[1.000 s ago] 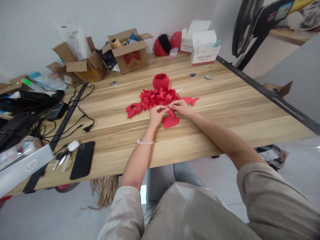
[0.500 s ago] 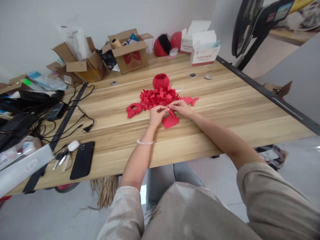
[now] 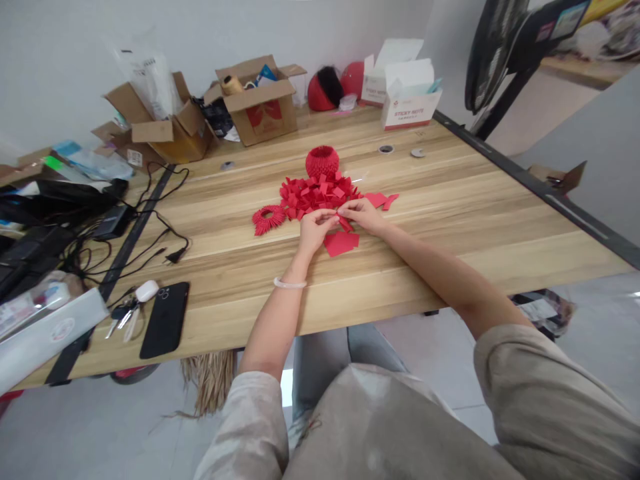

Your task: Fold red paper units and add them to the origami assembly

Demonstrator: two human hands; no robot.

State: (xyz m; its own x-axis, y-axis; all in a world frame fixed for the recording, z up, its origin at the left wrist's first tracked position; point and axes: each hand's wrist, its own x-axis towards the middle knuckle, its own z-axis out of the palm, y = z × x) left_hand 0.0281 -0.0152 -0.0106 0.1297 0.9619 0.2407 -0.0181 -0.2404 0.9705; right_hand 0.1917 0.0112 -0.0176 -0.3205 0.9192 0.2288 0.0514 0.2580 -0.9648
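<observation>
Between the fingertips of both hands is a small piece of red paper (image 3: pixel 345 224), partly hidden by the fingers. My left hand (image 3: pixel 316 227) pinches it from one side and my right hand (image 3: pixel 363 214) from the other. Just below the hands lie flat red paper sheets (image 3: pixel 341 245). Beyond them spreads a heap of folded red paper pieces (image 3: pixel 320 192). Behind the heap stands a round red bowl of interlocked paper pieces (image 3: pixel 322 161). A smaller red paper ring (image 3: pixel 269 219) rests left of the heap, and loose red paper (image 3: pixel 376 199) lies to the right.
A black phone (image 3: pixel 165 320), keys (image 3: pixel 129 313) and a white case (image 3: pixel 147 291) lie front left, near tangled black cables (image 3: pixel 150 227). Cardboard boxes (image 3: pixel 260 110) and sticky note boxes (image 3: pixel 411 110) line the back. A tape roll (image 3: pixel 386 149) lies back right; a fan (image 3: pixel 495 60) stands beyond.
Almost nothing differs. Both hands keep their pinch on the small red paper, with only a slight shift of the fingers and the view.
</observation>
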